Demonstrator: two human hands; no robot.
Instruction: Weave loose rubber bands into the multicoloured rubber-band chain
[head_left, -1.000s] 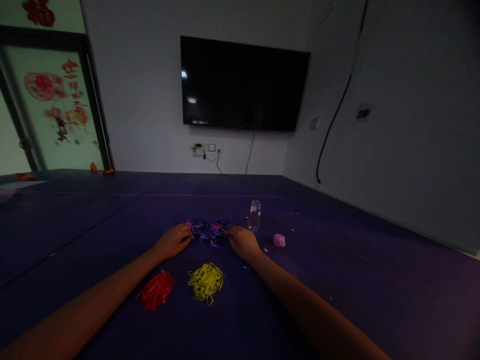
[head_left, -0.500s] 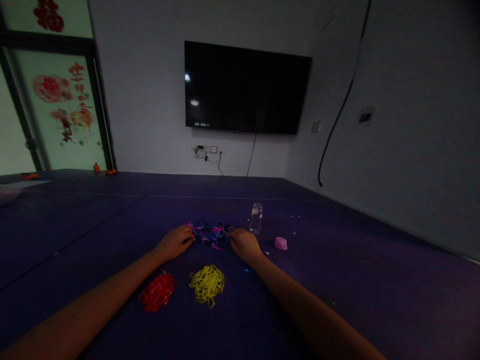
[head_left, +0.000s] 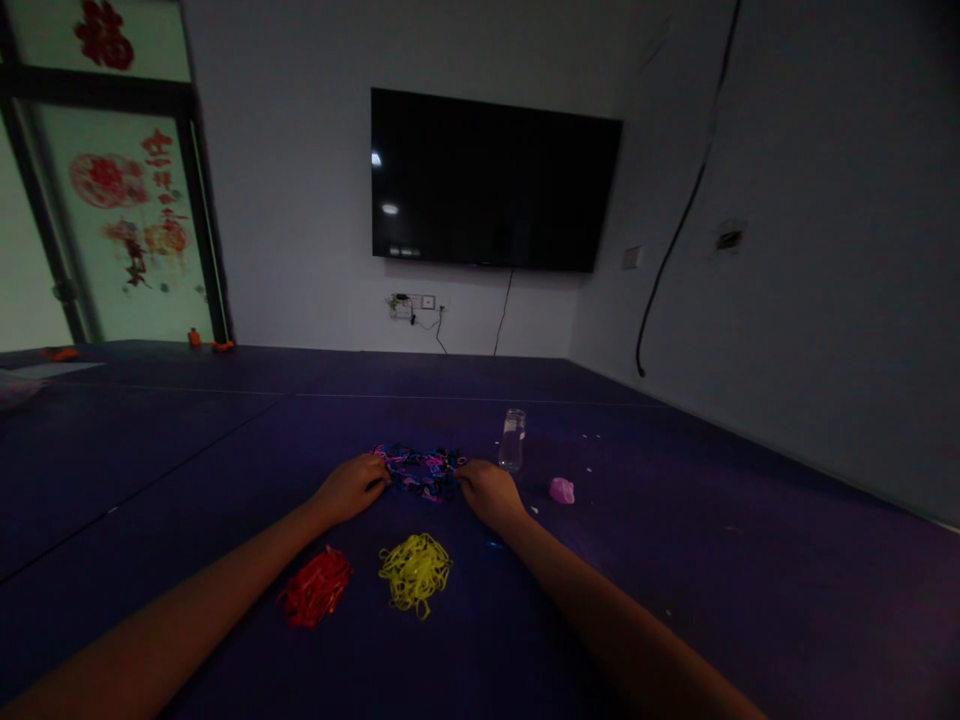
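Observation:
A loose pile of blue, black and pink rubber bands [head_left: 421, 474] lies on the purple tabletop between my two hands. My left hand [head_left: 357, 482] rests at its left edge, fingers curled in towards the bands. On the opposite edge, my right hand [head_left: 486, 487] has its fingers bent and touching the pile. What either hand's fingertips hold is hidden. Nearer to me are a heap of red rubber bands [head_left: 318, 587] by my left forearm and a heap of yellow rubber bands [head_left: 415, 573] to its right.
A clear glass bottle [head_left: 513, 440] stands upright just beyond my right hand. Right of it sits a small pink lump [head_left: 562, 490], with white scraps scattered around. A wall-mounted television [head_left: 495, 180] hangs behind the purple table [head_left: 675, 560]. Orange objects [head_left: 222, 346] lie at the far left edge.
The whole view has shifted very slightly downward in the picture. Both hands and the band piles keep their places on the table.

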